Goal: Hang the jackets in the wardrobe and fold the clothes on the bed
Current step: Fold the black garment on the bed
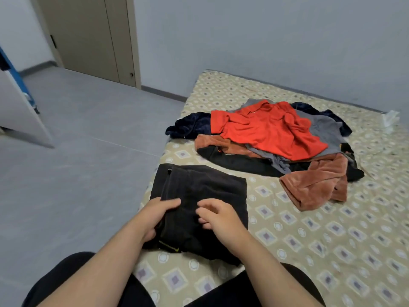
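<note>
One ribbed bundle (pixel 200 187) — left hand (pixel 155 217), right hand (pixel 221 218)

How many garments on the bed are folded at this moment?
1: the black garment at the near left edge of the mattress; the left hand grips it, the right hand rests on it. The rest lie in a loose pile farther back, which may hide more.

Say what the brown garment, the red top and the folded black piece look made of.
The brown garment: plush fleece or velour, soft sheen with a fuzzy nap. The red top: matte knit, perhaps cotton; limp creases, no shine. The folded black piece: thicker ribbed cloth, possibly corduroy; faint lengthwise lines, matte.
</note>
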